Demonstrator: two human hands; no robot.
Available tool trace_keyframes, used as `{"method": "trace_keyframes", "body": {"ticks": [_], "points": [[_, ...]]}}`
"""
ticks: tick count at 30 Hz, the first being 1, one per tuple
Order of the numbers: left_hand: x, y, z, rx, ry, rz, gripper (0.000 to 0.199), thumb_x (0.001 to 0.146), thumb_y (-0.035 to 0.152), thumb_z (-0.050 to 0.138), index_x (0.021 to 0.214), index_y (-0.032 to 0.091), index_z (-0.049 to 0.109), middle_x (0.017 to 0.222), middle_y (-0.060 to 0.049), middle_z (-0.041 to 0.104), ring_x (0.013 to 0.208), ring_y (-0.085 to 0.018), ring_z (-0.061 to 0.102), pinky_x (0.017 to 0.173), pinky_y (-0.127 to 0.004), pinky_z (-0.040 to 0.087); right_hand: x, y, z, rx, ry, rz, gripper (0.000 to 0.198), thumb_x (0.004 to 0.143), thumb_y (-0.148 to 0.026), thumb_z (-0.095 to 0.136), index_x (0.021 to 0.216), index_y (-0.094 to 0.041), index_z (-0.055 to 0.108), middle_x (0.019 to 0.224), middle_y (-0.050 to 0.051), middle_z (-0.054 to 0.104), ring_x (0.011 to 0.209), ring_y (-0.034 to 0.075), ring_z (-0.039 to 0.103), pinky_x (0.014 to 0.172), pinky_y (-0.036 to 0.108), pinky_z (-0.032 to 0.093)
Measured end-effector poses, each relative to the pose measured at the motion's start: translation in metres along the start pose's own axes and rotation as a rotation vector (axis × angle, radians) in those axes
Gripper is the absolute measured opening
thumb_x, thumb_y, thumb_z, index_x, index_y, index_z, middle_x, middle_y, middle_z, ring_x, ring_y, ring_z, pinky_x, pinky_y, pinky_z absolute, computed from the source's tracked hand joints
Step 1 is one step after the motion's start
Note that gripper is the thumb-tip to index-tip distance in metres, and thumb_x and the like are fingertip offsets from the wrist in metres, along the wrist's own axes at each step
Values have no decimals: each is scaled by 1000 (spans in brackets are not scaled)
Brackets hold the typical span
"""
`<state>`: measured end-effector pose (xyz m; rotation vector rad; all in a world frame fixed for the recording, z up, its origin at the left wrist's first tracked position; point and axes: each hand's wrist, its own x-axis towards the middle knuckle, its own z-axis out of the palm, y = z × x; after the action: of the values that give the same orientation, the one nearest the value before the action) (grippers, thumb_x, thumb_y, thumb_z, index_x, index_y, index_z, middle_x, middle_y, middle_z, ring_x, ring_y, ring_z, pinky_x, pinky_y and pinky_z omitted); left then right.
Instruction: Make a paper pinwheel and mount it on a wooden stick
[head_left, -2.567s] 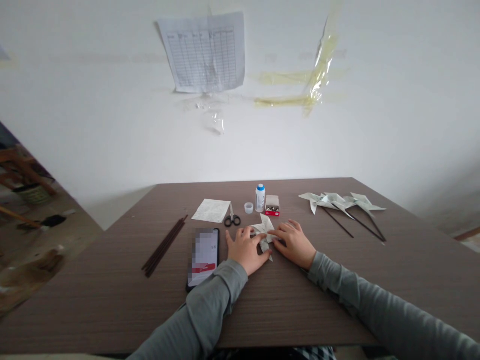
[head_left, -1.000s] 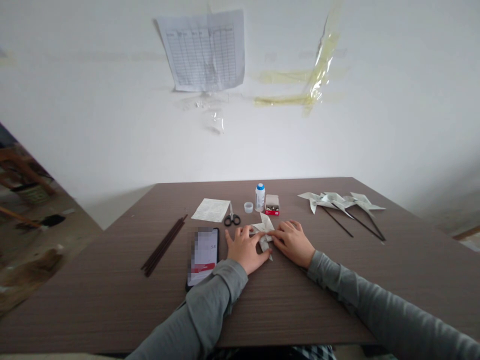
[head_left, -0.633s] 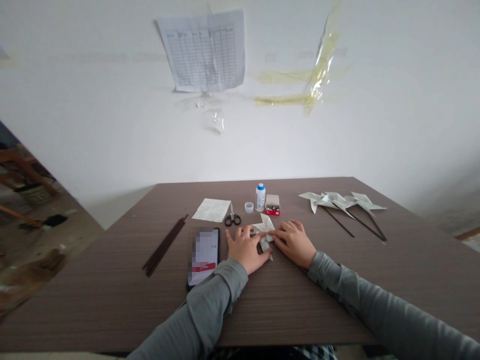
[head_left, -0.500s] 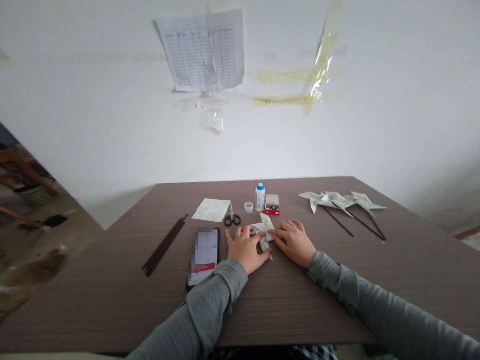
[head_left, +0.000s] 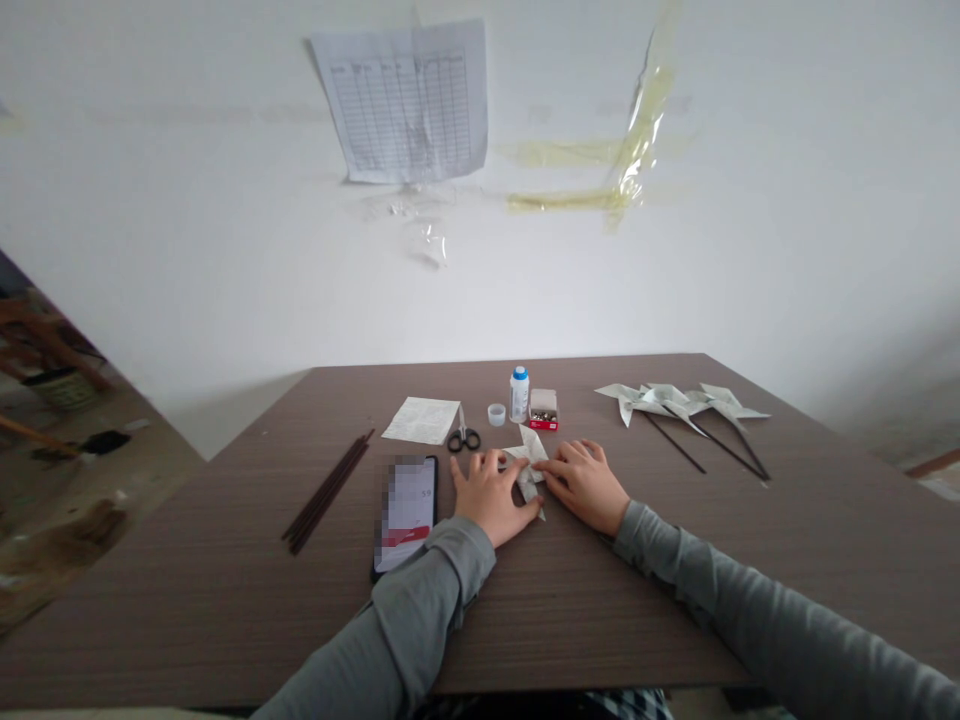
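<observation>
A pale paper pinwheel [head_left: 532, 442] lies on the table between my two hands, its blades folded in toward the middle. From the left, my left hand [head_left: 487, 500] holds it down, the thumb and index finger on either side of a lower blade. My right hand [head_left: 588, 484] pinches or presses at the pinwheel's centre with its fingertips, the other fingers curled. What lies under the fingertips is hidden. Just behind sit a red-and-white box of small metal pins [head_left: 544, 412], a white bottle with a blue cap [head_left: 519, 396], a small clear cup [head_left: 496, 414] and black-handled scissors [head_left: 463, 438].
Left of my hands are a phone [head_left: 406, 510], a bundle of dark sticks [head_left: 328, 492] and a flat paper sheet [head_left: 421, 420]. Several finished pinwheels on dark sticks [head_left: 675, 400] lie at the right of the brown table [head_left: 570, 610]. The white wall [head_left: 480, 310] rises behind.
Both hands keep almost the same place on the pinwheel. The whole view has shifted very slightly, and the number on the phone's screen has changed.
</observation>
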<state>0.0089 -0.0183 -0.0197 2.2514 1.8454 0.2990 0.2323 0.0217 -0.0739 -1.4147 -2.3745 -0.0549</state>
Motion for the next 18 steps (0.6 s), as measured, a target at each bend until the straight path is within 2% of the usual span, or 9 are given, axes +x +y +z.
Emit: {"method": "trace_keyframes", "body": {"ticks": [7,18], "points": [[0,2,-2,7,0,-13,53,112,50,89,164,46,92,174,-11,78,170,-48,65,159,-89,33,0,0,1,24,15,18,37,123,-27,74,142,-39,102,118,10,90,124,37,84,135,66,58],[1,5,-5,11,-36,-15,58,114,45,88,172,42,88,179,-13,77,176,-50,63,159,-94,26,-2,4,6,26,48,9,40,124,-28,71,146,-42,102,116,9,90,118,34,84,135,65,58]]}}
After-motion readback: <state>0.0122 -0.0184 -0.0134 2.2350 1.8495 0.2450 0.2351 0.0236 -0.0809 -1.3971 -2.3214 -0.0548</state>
